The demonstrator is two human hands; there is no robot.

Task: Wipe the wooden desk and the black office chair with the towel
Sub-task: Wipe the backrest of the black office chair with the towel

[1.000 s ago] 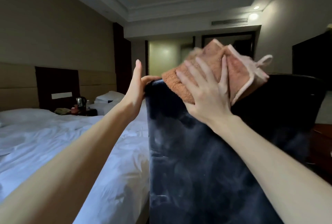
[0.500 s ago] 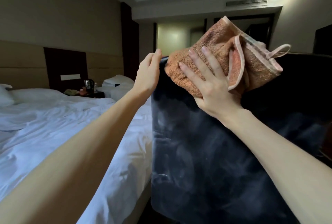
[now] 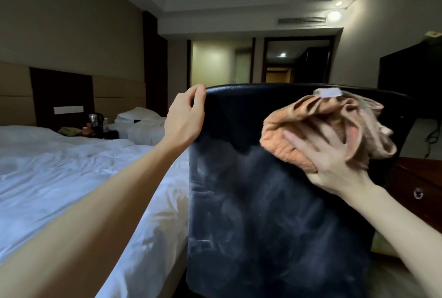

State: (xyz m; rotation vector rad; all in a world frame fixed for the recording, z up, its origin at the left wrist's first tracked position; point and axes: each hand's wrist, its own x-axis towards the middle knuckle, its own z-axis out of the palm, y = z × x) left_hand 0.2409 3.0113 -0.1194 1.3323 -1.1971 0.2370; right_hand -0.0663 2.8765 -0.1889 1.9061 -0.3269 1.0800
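The black office chair [image 3: 263,202] stands right in front of me, its dusty backrest facing the camera. My left hand [image 3: 185,118] grips the backrest's upper left corner. My right hand [image 3: 332,161] presses a bunched orange towel [image 3: 311,120] against the upper right part of the backrest, fingers spread over the cloth and blurred by motion. A band along the top of the backrest looks darker than the dusty surface below. A corner of the dark wooden desk [image 3: 421,178] shows behind the chair at the right.
A bed with white sheets [image 3: 71,178] fills the left side, close to the chair. A nightstand with a kettle [image 3: 95,119] stands between it and a second bed [image 3: 141,123]. A dark television [image 3: 411,75] hangs at the right; a hallway opens beyond.
My right hand has slid the towel from the top left of the backrest to its right side and lower down. My left hand stays on the chair's left corner.
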